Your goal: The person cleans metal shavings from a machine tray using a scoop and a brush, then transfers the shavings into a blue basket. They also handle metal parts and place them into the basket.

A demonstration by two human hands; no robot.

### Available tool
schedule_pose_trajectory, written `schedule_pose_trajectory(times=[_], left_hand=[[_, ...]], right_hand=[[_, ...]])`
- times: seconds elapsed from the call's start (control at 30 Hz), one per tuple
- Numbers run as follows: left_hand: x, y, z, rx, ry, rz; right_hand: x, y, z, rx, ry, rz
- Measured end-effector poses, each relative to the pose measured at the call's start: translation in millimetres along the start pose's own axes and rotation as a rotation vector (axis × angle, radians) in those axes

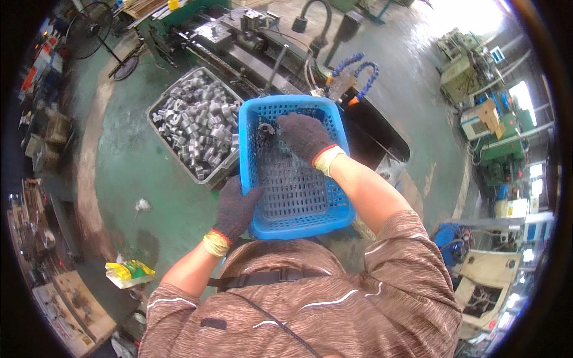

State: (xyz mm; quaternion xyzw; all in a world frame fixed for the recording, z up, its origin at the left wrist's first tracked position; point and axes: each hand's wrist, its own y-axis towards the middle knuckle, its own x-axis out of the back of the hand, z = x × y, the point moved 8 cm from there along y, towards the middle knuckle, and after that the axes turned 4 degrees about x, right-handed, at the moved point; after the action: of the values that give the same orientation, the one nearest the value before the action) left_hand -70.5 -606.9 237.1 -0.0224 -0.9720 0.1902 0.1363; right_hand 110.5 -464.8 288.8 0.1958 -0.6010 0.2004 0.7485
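Note:
A blue perforated plastic basket (297, 229) is held in front of my body, tilted so that its inside faces me. My left hand (236, 206), in a dark knit glove, grips the basket's left rim with the thumb over the edge. Inside the basket, near its far end, is my right hand (304, 134), gloved the same way with curled fingers. Whether it holds anything is hidden. Just left of its fingertips a small dark metal part (265, 129) lies against the mesh. Beyond the basket's left side, a grey bin (157, 129) is filled with small machined metal parts (197, 118).
A machine tool (264, 62) with blue segmented coolant hoses (368, 83) stands just beyond the basket. A pedestal fan (91, 29) is at the far left. A yellow and green bag (130, 273) lies on the green floor (130, 174). More machines (461, 67) line the right side.

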Motion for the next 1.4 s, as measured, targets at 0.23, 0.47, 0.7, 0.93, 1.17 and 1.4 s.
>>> schedule_pose_trajectory(times=[0.23,0.47,0.7,0.93,1.17,1.4], left_hand=[[-14.4,-11.9,5.5,0.002,-0.080,0.066],[-54.7,-17.2,-15.3,-0.170,0.112,0.079],[-77.8,7.3,-10.5,-0.084,0.115,0.049],[-107.3,14.2,-21.4,0.032,-0.096,0.056],[-130.2,7.7,-15.1,0.155,-0.116,0.027],[-137.1,-4.4,4.4,0.277,-0.029,-0.017]], right_hand=[[7.4,-25.8,34.1,-0.172,0.172,-0.146],[-13.1,-61.5,-22.9,-0.391,0.305,-0.145],[44.5,-142.3,-64.4,-0.285,0.597,-0.430],[61.2,-340.8,-237.2,-0.718,0.668,-0.840],[-109.4,-471.7,-420.6,-1.127,-0.019,-0.415],[-158.3,-477.7,-454.6,-1.180,0.182,-0.328]])
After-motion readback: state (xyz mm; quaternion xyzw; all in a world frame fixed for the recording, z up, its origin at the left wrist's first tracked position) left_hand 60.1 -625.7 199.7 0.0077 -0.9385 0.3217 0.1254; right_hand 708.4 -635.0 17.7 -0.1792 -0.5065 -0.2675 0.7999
